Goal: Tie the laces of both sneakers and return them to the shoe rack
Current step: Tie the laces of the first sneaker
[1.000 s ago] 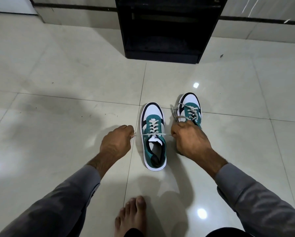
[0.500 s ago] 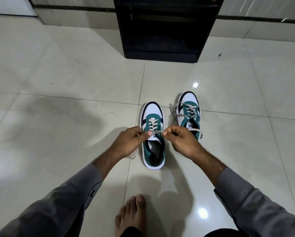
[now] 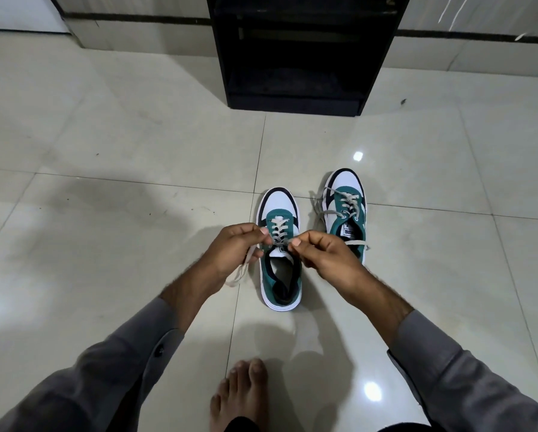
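Two green, white and black sneakers stand side by side on the tiled floor, toes pointing away from me. Over the tongue of the left sneaker (image 3: 280, 275), my left hand (image 3: 235, 252) pinches one end of its beige lace, and the loose tail hangs down past my wrist. My right hand (image 3: 322, 255) pinches the other lace end close by, thumb tips almost meeting. The right sneaker (image 3: 345, 210) sits slightly farther off, its laces loose and trailing onto the floor. A black shoe rack (image 3: 295, 51) stands against the far wall.
The floor is glossy cream tile with bright light reflections. My bare foot (image 3: 241, 397) rests on the floor near the bottom edge, behind the sneakers. Grey sleeves cover both forearms. The wall base runs along the top.
A second ago my hands pulled the lace ends wide apart to either side. They have since come together over the left sneaker's tongue, still holding the lace ends.
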